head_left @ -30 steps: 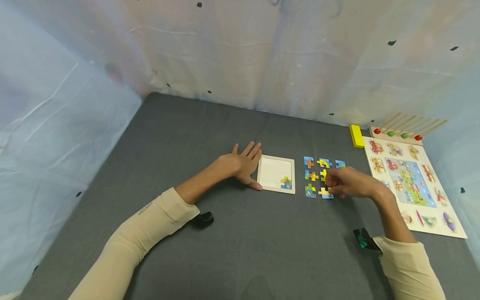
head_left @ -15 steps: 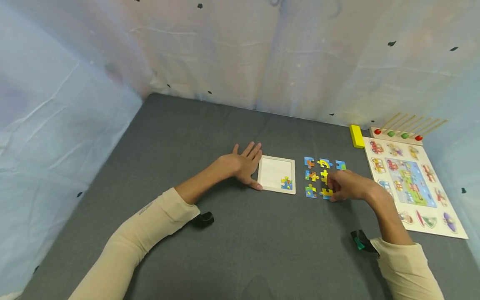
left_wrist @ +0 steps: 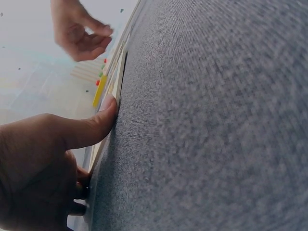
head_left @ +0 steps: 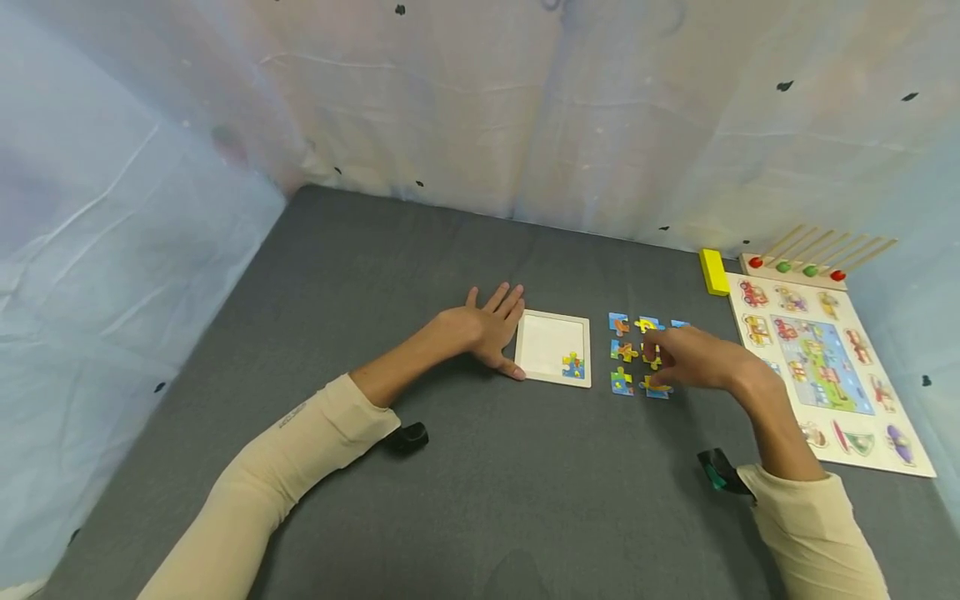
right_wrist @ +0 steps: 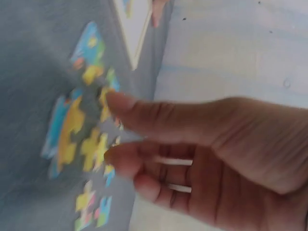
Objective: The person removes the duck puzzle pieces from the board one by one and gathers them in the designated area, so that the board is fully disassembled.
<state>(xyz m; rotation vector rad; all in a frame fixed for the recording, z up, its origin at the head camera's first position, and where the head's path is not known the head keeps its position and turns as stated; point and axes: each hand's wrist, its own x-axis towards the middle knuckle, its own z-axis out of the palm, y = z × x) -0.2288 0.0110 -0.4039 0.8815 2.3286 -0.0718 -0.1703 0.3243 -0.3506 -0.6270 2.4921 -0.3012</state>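
My left hand [head_left: 487,332] lies with fingers spread at the left side of a small square wooden puzzle tray [head_left: 543,342], its thumb at the near left corner. In the left wrist view the thumb [left_wrist: 91,130] presses along the tray's edge. One colourful jigsaw piece [head_left: 573,365] sits in the tray's near right corner. My right hand [head_left: 693,358] hovers over loose jigsaw pieces laid in rows right of the tray. In the right wrist view a gap shows between its thumb and loosely bent forefinger, with nothing held. The hand partly covers the right-hand pieces; a yellow-and-blue piece [head_left: 657,390] lies under it.
On the right lies a large wooden picture board [head_left: 892,433] with vehicle and toy figures. Behind it stand a yellow block [head_left: 714,273] and a rack of thin sticks [head_left: 795,271] with red and green beads. A pale sheet [head_left: 480,108] hangs behind the dark table.
My right hand has risen and shifted slightly left and away from me, thumb and forefinger parting. The near middle piece lies slightly further right. My left hand has stayed put.
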